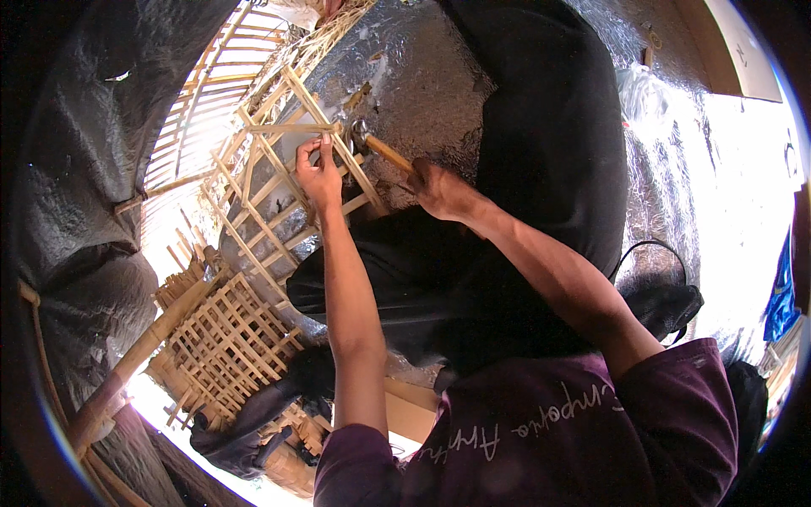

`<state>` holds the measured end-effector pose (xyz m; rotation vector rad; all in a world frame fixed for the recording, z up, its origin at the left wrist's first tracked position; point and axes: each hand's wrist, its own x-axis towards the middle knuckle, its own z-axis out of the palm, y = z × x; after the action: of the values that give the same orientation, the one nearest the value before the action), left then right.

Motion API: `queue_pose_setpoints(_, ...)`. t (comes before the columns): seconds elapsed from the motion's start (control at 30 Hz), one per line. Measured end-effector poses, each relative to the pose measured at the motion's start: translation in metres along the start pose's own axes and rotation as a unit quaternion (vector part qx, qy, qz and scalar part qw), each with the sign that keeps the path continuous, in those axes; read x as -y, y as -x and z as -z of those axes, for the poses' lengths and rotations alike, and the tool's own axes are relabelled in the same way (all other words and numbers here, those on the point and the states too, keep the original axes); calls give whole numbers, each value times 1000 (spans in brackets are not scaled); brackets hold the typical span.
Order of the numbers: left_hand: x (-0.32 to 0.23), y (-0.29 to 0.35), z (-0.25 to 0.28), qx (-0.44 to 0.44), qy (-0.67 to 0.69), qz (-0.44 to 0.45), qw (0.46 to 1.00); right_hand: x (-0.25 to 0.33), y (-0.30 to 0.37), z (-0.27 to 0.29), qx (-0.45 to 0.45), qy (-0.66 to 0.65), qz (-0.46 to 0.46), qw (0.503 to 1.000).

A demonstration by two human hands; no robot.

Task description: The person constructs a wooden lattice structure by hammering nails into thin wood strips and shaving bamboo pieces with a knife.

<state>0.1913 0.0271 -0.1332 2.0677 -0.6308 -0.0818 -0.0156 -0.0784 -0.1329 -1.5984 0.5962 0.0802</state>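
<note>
My right hand [443, 193] grips the wooden handle of a hammer [389, 155]. Its metal head is beside a corner of a light wooden frame of crossed strips [269, 221]. At that corner, the fingers of my left hand [319, 176] are curled and closed on the end of a short wooden strip [287, 129], which lies across the frame. Whether a nail is between the fingertips is too small to tell. The frame stands tilted over my dark-clothed legs [541, 110].
A woven lattice panel [226, 342] and bundled sticks lie at the lower left, by a thick pole [139, 367]. Dark sheeting [76, 169] hangs at the left. A slatted screen [228, 76] is at the upper left. On the right are shiny foil sheeting [663, 186] and a black bag [667, 306].
</note>
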Motion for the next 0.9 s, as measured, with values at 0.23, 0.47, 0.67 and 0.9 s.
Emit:
queue_pose_setpoints(0.23,9,-2,5,-2,-17,-13,1000,-4,-16,-11,5,-85,-40,996)
queue_pose_setpoints(0.47,-4,1,-1,0,-5,15,1000,2,-32,-8,36,-152,-70,985)
queue_pose_setpoints(0.67,5,0,0,-22,-30,-3,999,24,-23,1,49,-169,-85,981)
queue_pose_setpoints(0.9,19,1,0,-49,-42,-63,996,31,-16,18,17,-190,-62,980)
